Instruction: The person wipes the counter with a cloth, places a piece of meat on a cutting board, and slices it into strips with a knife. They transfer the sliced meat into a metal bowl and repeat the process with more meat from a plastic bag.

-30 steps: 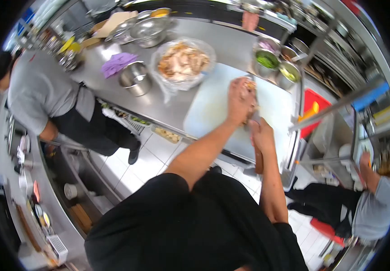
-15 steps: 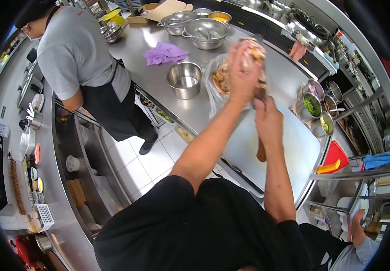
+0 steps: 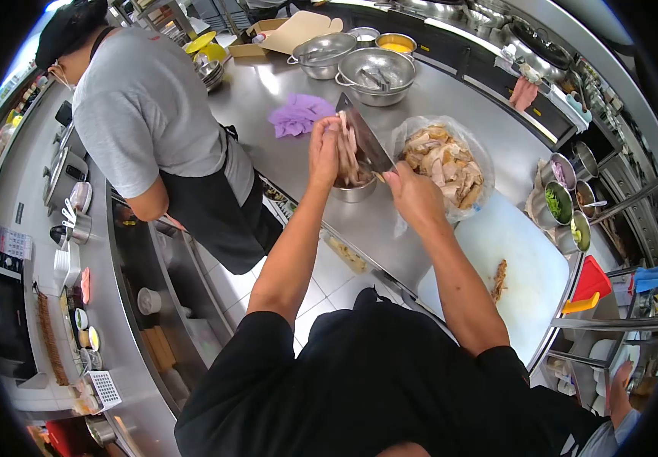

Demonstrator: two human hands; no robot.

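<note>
My right hand (image 3: 418, 196) is wrapped round the handle of a cleaver, its broad blade (image 3: 365, 139) slanting up to the left. Against the blade, my left hand (image 3: 323, 156) presses pale strips of sliced meat (image 3: 349, 156). Both hands are above a round steel pot (image 3: 355, 194), and meat hangs down into its mouth. Right of the cleaver, a clear plastic bag (image 3: 483, 164) is spread round a heap of sliced meat (image 3: 445, 169). On the white cutting board (image 3: 531, 266) lies a narrow brown scrap of meat (image 3: 500, 282).
A purple cloth (image 3: 298, 116) and steel colanders (image 3: 378, 72) sit farther back. Small steel pots with chopped greens (image 3: 553, 204) line the right edge. A person in a grey shirt (image 3: 142, 107) stands at left; another person's arm (image 3: 620, 392) shows lower right.
Both hands have swung left with the cleaver and meat, from above the bag and board to over the steel pot. The heap in the bag is now uncovered. My view has shifted slightly.
</note>
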